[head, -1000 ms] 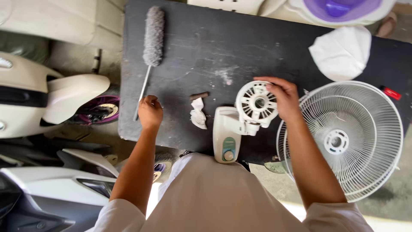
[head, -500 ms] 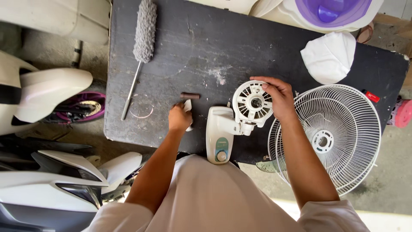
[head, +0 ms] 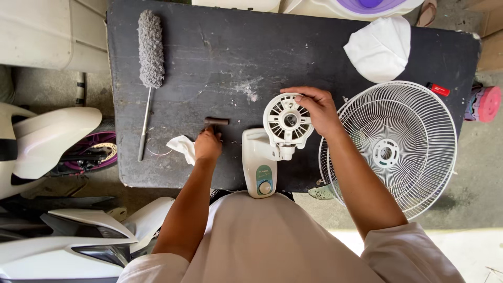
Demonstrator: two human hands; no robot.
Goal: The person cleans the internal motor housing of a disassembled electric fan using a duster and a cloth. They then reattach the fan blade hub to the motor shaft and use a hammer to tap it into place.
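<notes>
Steadying the fan motor housing (head: 287, 123) w/ the right hand (head: 316, 110), fingers curled over its round vented rim, the person keeps it upright on the white fan base (head: 260, 162), which lies at the near edge of the dark table (head: 272, 57), control knob end overhanging toward the body. Left hand (head: 208, 145) is down on the table just left of the base, fingers closed around the tip of a small dark tool (head: 216, 121); can't tell how firm the grip is. A crumpled white cloth (head: 182, 146) lies touching that hand's left side. To do this well: judging by the layout, get a full grip on the tool before lifting, and keep the right hand's hold firm so the housing doesn't swivel on its neck. Right of the base, a white wire fan guard (head: 390, 144) lies flat, hanging over the near right corner. Farther back: a grey duster (head: 150, 50) near the far left corner, handle pointing to the near edge; a white fan cover (head: 380, 48) toward the far right; a small red item (head: 438, 89) by the right edge.
</notes>
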